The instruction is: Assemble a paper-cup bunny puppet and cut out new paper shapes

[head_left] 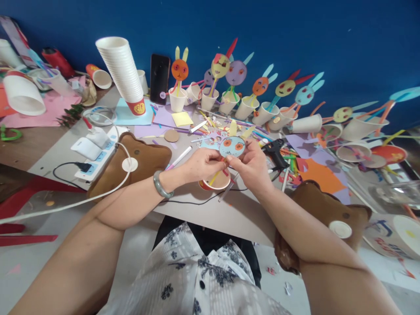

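Note:
A light blue round paper face [231, 148] with orange eyes and pale yellow ears is held upright between both hands over the table. My left hand [210, 162] pinches its lower left edge. My right hand [251, 164] grips its right and lower edge, the thumb near the bottom. Just below the fingers stands a paper cup [216, 180] with a yellow strip in it; the hands partly hide it. A black glue gun [276, 154] lies to the right of my right hand.
A row of cups with paper rabbit faces [180, 70] stands along the blue wall. A tall cup stack [121, 70], a phone [159, 78] and a power strip [98, 155] are left. Brown cushions [147, 157] lie under both forearms; a cable crosses the front.

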Demonstrator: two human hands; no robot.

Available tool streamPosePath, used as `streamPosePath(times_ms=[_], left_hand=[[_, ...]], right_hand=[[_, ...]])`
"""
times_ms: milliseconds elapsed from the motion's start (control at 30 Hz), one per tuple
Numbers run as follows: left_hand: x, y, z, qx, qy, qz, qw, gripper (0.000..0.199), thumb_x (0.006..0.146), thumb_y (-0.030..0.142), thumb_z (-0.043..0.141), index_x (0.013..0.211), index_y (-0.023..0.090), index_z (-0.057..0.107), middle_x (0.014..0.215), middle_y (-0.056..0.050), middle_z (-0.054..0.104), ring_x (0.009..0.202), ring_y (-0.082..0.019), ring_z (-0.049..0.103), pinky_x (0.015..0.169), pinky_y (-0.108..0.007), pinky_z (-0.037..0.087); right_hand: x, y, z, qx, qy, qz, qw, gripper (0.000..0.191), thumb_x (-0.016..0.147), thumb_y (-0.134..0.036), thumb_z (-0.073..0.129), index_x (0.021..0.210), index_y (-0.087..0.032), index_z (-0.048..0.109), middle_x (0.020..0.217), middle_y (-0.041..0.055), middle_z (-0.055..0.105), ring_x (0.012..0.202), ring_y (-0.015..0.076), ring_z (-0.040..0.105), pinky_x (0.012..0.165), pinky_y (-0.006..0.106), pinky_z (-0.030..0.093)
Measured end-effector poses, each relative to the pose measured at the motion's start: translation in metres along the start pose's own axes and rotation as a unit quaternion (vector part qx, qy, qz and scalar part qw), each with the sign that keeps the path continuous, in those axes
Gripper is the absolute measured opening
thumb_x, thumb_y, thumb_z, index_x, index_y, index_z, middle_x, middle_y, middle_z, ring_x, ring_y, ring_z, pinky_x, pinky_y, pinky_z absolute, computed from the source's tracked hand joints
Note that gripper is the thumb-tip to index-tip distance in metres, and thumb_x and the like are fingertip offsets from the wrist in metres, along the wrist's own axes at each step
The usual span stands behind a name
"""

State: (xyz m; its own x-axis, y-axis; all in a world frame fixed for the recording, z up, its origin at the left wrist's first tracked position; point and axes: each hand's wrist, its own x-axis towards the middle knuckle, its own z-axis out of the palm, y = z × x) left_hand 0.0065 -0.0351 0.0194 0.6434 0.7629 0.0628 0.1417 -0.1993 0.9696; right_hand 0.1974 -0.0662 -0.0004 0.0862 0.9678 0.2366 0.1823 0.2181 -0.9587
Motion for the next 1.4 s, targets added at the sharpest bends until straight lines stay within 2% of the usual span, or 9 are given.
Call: streamPosePath(times_ms=[200,367,467,667,833,967,1100,1400], left_hand=[[-0.0001,0.0008,0.0026,-0.038,0.002,-0.029,0.999,0.025,0.093,0.031,0.071,0.077,0.013,0.078,0.078,-0.005,0.077,0.072,-0.012,0.064,0.069,-0.022,0.05],[-0.0008,0.0051,0.0018,0.025,0.01,-0.047,0.999,0.021,0.092,0.023,0.068,0.077,0.012,0.077,0.073,-0.003,0.073,0.067,-0.01,0.057,0.063,-0.022,0.044],[-0.0006,0.0042,0.0018,0.021,0.009,-0.041,0.999,0.022,0.092,0.025,0.068,0.077,0.013,0.078,0.071,-0.002,0.071,0.066,-0.01,0.056,0.062,-0.022,0.044],[0.0007,0.0,0.0028,-0.013,0.009,-0.03,0.999,0.021,0.092,0.026,0.069,0.08,0.011,0.078,0.081,-0.005,0.075,0.075,-0.012,0.062,0.069,-0.022,0.049],[0.0004,0.0002,0.0013,0.0,0.004,-0.025,1.0,0.022,0.092,0.027,0.068,0.079,0.012,0.078,0.077,-0.004,0.074,0.072,-0.012,0.061,0.066,-0.022,0.048],[0.0003,-0.001,0.0,0.021,0.001,-0.016,1.0,0.023,0.092,0.027,0.067,0.077,0.014,0.078,0.072,-0.003,0.072,0.067,-0.011,0.058,0.061,-0.022,0.045],[0.0007,-0.0023,0.0002,0.017,0.006,-0.001,1.0,0.025,0.093,0.032,0.069,0.077,0.014,0.077,0.074,-0.004,0.072,0.069,-0.012,0.06,0.063,-0.022,0.045],[0.0007,-0.0023,0.0011,0.01,0.003,-0.004,1.0,0.028,0.094,0.033,0.068,0.078,0.013,0.077,0.075,-0.004,0.072,0.069,-0.011,0.058,0.063,-0.023,0.045]], right_hand=[[-0.0004,-0.0003,-0.0005,0.023,-0.005,-0.002,1.0,0.058,0.07,-0.056,0.091,0.104,-0.028,0.053,0.097,0.0004,0.075,0.074,0.0174,0.072,0.064,0.03,0.061],[0.0,0.0029,0.0,0.014,-0.004,0.004,1.0,0.054,0.074,-0.05,0.089,0.107,-0.027,0.054,0.097,0.0002,0.075,0.071,0.0162,0.07,0.06,0.029,0.059],[-0.0003,0.0022,-0.0003,0.021,-0.004,0.009,1.0,0.052,0.074,-0.046,0.088,0.107,-0.027,0.053,0.096,-0.0001,0.075,0.07,0.0157,0.069,0.059,0.028,0.057],[-0.0029,-0.0025,-0.0012,0.031,-0.026,0.0,0.999,0.046,0.08,-0.048,0.082,0.107,-0.028,0.051,0.098,0.0029,0.072,0.086,0.0219,0.073,0.07,0.035,0.062],[-0.0031,-0.0006,-0.0005,0.012,-0.026,-0.004,1.0,0.049,0.08,-0.048,0.083,0.112,-0.028,0.051,0.107,0.0055,0.074,0.094,0.024,0.075,0.076,0.036,0.064],[-0.002,0.0021,-0.0007,-0.002,-0.02,0.012,1.0,0.052,0.08,-0.05,0.084,0.114,-0.028,0.05,0.108,0.006,0.074,0.091,0.0245,0.075,0.071,0.036,0.063],[-0.0021,0.0019,-0.0006,-0.002,-0.022,0.004,1.0,0.053,0.078,-0.052,0.084,0.113,-0.028,0.052,0.11,0.0066,0.075,0.095,0.0261,0.076,0.079,0.039,0.064],[-0.003,0.0007,0.0006,-0.007,-0.026,0.012,1.0,0.056,0.078,-0.058,0.084,0.113,-0.028,0.052,0.11,0.006,0.075,0.095,0.0253,0.074,0.078,0.04,0.062]])
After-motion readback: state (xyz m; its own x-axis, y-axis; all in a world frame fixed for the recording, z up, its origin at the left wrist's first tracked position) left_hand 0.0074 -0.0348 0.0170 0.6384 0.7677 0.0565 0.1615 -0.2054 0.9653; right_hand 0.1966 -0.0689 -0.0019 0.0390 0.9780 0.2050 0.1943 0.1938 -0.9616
